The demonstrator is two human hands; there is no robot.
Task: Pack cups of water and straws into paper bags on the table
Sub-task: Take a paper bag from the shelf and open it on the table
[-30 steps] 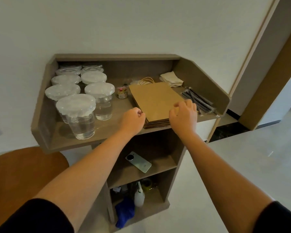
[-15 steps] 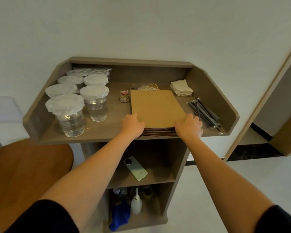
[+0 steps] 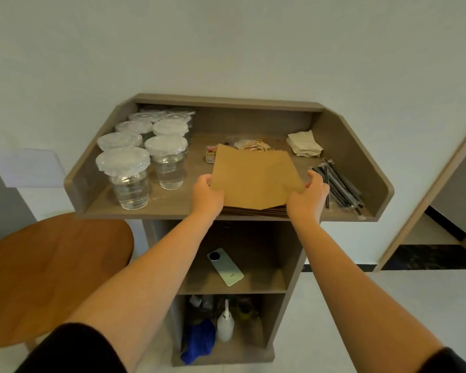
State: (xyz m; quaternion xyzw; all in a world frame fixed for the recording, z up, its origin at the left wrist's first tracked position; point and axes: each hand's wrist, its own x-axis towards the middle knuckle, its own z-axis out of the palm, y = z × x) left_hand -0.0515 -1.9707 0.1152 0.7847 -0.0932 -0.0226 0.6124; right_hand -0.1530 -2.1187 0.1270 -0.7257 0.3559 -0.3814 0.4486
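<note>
Head view. A flat brown paper bag [image 3: 256,179] is held at its two near corners and is lifted at a tilt above the stack of paper bags [image 3: 256,210] lying on the table [image 3: 172,208]. The left hand [image 3: 206,193] grips the near-left corner — thumb on top, fingers curled under the sheet. The right hand [image 3: 308,196] grips the near-right corner in the same manner, with the thumb laid along the bag's right edge. Both hands are closed on the bag; nothing else is held.

To the left of the left hand, the cups of water [image 3: 151,160] are set in two rows running back toward the table's rear wall. Each cup is covered with a clear film. The nearest cup [image 3: 127,179] stands close to the table's front edge, well apart from the held bag.

Just to the right of the right hand, the wrapped straws [image 3: 339,187] are laid in a loose bundle — near the hand but not touched by it.

Beyond the held bag, a small jar of coloured clips [image 3: 211,154], a heap of rubber bands [image 3: 254,145] and a pile of napkins [image 3: 303,144] are seen. The far edge of the bag partly hides the rubber bands.

Below the hands, a phone [image 3: 225,266] lies on the middle shelf. A white squeeze bottle [image 3: 224,323] and a blue cloth [image 3: 199,343] are located in the bottom compartment.
</note>
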